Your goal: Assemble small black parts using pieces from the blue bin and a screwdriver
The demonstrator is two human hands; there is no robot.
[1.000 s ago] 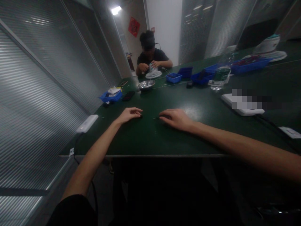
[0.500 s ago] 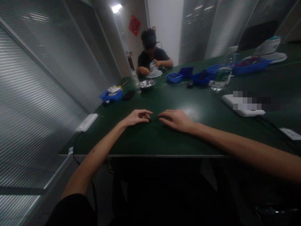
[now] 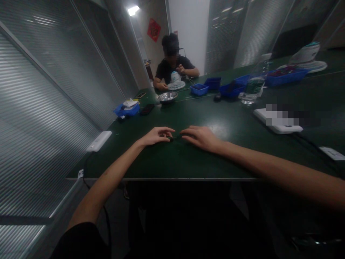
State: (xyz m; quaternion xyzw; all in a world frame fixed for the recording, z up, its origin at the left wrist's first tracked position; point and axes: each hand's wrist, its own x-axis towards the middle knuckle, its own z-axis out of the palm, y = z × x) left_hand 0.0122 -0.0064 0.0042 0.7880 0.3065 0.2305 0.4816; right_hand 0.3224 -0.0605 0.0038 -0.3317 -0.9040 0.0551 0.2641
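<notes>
Over the near part of the dark green table (image 3: 151,162), my two hands face each other with a small gap between their fingertips. My left hand (image 3: 155,136) has its fingers curled, with the thumb and a finger at a small dark piece (image 3: 170,139) too small to name. My right hand (image 3: 202,138) rests low at the tabletop, thumb and fingers close together. Something thin and dark shows faintly at its fingertips; I cannot make out what it is or whether it joins the piece at my left hand.
A white power strip (image 3: 99,141) lies left, a white device (image 3: 277,122) right. Farther off are a metal bowl (image 3: 167,97), a phone (image 3: 147,109), blue trays (image 3: 199,89) and a water bottle (image 3: 253,86). Across the table sits a person (image 3: 172,66) with a small fan (image 3: 176,81).
My hands stay nearly in place, with only slight finger movement. The person opposite has lifted one hand off the fan and lowered the other beside it.
</notes>
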